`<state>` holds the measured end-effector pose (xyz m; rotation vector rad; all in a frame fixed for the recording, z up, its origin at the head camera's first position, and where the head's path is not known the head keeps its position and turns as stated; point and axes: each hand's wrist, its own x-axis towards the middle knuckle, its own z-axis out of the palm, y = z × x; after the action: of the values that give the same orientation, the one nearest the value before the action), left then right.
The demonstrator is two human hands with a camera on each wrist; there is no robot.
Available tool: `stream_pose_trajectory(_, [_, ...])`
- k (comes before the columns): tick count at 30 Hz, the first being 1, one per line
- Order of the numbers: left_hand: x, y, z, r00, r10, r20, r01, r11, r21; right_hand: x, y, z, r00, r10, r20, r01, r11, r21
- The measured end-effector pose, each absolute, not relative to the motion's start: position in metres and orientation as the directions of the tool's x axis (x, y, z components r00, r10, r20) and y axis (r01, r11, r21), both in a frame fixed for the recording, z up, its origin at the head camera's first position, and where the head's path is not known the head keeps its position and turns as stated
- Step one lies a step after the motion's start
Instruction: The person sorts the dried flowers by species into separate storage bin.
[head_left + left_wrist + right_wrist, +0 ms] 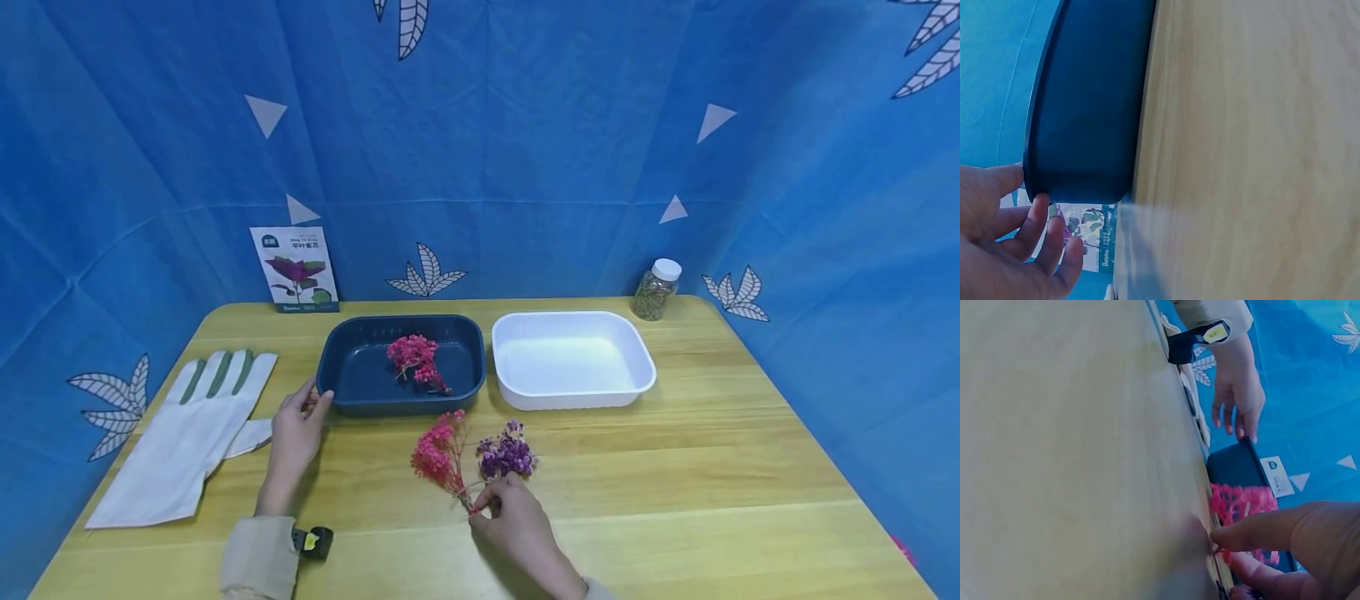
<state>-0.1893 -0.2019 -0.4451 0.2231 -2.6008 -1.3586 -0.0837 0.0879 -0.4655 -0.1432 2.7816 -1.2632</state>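
My right hand pinches the stems of a pink dried flower bunch between thumb and fingertips, low over the table. Just beyond those fingers lies a purple dried flower bunch. At the near left corner of a dark blue basin, my left hand grips the rim with thumb and fingertips, as the left wrist view shows. Inside that basin rests a second pink flower bunch. In the right wrist view the held pink bunch partly hides the basin.
To the right of the blue basin stands a white basin. White gloves with green stripes lie at the left. A seed packet leans at the back left, and a white-capped jar stands at the back right.
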Motion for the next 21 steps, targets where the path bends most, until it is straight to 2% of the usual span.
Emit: stream_pose_trajectory(21, [-0.1886, -0.2019, -0.4441, -0.97, -0.226, 0.093, -0.051, 0.559, 0.828, -0.0778, 0.0902, -0.4597, -0.994, -0.098, -0.039, -0.018, 0.528, -0.849])
